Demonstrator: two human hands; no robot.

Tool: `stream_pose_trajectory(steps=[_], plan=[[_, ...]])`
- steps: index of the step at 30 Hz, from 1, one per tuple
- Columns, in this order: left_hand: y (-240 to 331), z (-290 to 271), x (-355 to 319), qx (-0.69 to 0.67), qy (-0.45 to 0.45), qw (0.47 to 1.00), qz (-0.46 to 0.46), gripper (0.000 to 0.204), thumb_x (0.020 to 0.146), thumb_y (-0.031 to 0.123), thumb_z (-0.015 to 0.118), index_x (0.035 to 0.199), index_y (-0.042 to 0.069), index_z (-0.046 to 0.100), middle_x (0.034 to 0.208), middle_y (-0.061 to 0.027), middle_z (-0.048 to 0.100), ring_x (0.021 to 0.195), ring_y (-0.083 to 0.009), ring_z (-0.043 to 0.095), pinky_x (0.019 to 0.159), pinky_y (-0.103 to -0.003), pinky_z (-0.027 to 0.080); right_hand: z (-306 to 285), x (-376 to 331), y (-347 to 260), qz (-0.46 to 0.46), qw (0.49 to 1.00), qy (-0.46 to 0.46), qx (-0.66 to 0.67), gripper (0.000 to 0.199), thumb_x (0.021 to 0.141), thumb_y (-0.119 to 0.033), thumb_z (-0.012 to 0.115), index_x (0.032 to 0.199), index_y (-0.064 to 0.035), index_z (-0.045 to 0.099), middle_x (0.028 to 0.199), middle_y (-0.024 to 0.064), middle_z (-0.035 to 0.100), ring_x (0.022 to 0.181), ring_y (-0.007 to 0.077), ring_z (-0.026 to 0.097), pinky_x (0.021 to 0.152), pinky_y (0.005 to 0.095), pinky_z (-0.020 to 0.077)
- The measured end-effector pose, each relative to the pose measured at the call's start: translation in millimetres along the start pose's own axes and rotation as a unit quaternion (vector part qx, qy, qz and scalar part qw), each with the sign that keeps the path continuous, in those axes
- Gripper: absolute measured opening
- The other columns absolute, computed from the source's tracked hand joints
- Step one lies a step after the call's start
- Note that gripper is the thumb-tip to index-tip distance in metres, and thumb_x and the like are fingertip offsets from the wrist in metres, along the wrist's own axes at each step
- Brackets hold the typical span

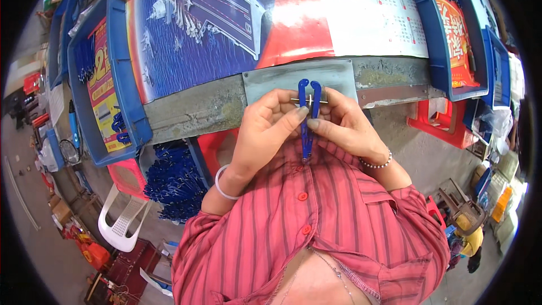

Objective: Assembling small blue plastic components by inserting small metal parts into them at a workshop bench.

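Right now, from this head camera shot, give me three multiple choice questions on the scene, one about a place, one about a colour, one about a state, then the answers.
1. Where is the heap of loose blue clips?
A. Below the bench edge, to the person's left
B. On the calendar sheet
C. In the person's lap

2. What colour is the clip held by the hands?
A. Red
B. Blue
C. White

3. How is that clip held?
A. Left hand alone
B. Lying untouched on the bench
C. Pinched between left hand and right hand

Answers: 1 A, the heap sits lower left beside the white plastic chair. 2 B, both its arms are blue. 3 C, fingers of both hands close on it in front of the striped shirt.
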State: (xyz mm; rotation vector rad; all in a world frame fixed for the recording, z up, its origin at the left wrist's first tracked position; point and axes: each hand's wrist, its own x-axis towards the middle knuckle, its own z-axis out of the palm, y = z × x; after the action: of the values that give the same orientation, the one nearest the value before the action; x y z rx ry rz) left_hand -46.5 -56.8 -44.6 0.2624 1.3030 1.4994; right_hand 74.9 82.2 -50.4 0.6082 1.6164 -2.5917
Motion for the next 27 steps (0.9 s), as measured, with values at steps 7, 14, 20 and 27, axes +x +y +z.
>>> stream_pose_trajectory(steps=[7,14,20,27], plan=[[8,8,5,-0.046,-0.001,0.999,0.007,0.022,0.091,0.007,0.057,0.112,-0.001,0.054,0.090,-0.0025,0.062,0.080,-0.0064,0.058,0.069,-0.020,0.047,-6,2,-4,0.015,0.998,0.003,-0.054,0.038,0.089,-0.006,0.059,0.125,0.0000,0.046,0.092,-0.0016,0.057,0.078,0.0034,0.052,0.062,0.0188,0.0434],[17,11,5,-0.039,-0.049,0.997,0.042,0.018,0.090,0.002,0.056,0.108,-0.002,0.055,0.097,-0.0044,0.062,0.088,-0.0094,0.059,0.079,-0.022,0.048,-10,1,-22,-0.067,0.948,-0.035,-0.308,0.032,0.078,-0.002,0.064,0.109,0.0007,0.056,0.082,0.0055,0.056,0.072,0.0138,0.054,0.062,0.0251,0.0422],[24,12,-2,-0.059,-0.132,0.989,0.023,0.019,0.089,0.005,0.059,0.107,0.000,0.054,0.093,0.0010,0.059,0.077,-0.0019,0.053,0.066,-0.017,0.043,-8,4,-48,-0.234,0.797,0.149,-0.537,0.026,0.069,0.001,0.066,0.093,-0.0014,0.057,0.095,0.0129,0.053,0.075,0.0238,0.052,0.063,0.0300,0.0429],[19,13,0,0.266,0.105,0.913,0.292,0.014,0.081,0.004,0.065,0.093,-0.001,0.058,0.075,-0.0072,0.060,0.059,-0.0098,0.057,0.053,-0.025,0.045,7,29,-52,-0.293,0.853,0.246,-0.355,0.090,0.061,-0.024,0.084,0.135,-0.0049,0.036,0.117,0.0089,0.051,0.074,0.0095,0.050,0.060,0.0211,0.0414]])
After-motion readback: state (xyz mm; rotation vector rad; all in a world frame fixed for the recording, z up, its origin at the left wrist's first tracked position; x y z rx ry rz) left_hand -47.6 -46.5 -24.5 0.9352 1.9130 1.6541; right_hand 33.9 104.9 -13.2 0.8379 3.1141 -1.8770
